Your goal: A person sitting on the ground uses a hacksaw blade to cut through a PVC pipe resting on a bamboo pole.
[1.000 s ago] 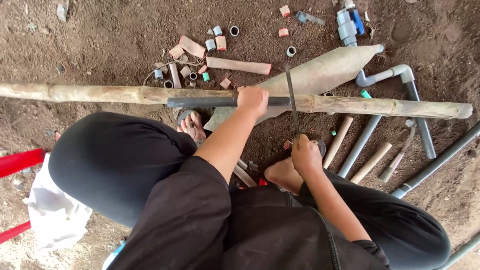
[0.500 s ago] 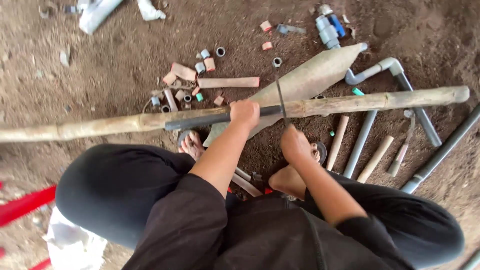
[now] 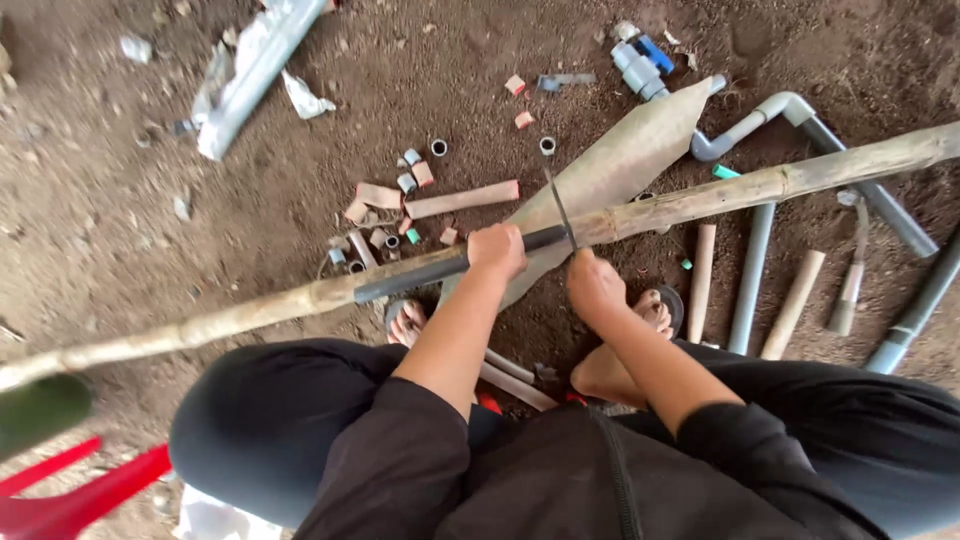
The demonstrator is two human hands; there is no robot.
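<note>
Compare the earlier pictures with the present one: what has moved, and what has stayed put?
The right hand has drawn the hacksaw blade back and forth across the grey pipe. The left hand keeps its grip on the pipe against the bamboo pole. Nothing was picked up or released; the cut pieces lie unchanged.

Your left hand (image 3: 497, 250) grips a dark grey pipe (image 3: 450, 266) lying along a pale tan pole (image 3: 700, 197) with mottled brown patches. A thin dark saw blade (image 3: 560, 208) crosses the pipe above your right hand (image 3: 594, 288). You wear black sleeves and black trousers (image 3: 270, 420). The ground (image 3: 120, 240) is dull reddish-brown earth. On it lie salmon-pink pipe offcuts (image 3: 462, 199), small grey rings (image 3: 438, 148), tiny teal caps (image 3: 413, 236), light grey pipes (image 3: 752, 270) and a blue fitting (image 3: 656, 54). Bright red plastic (image 3: 70, 500) shows at the lower left.
</note>
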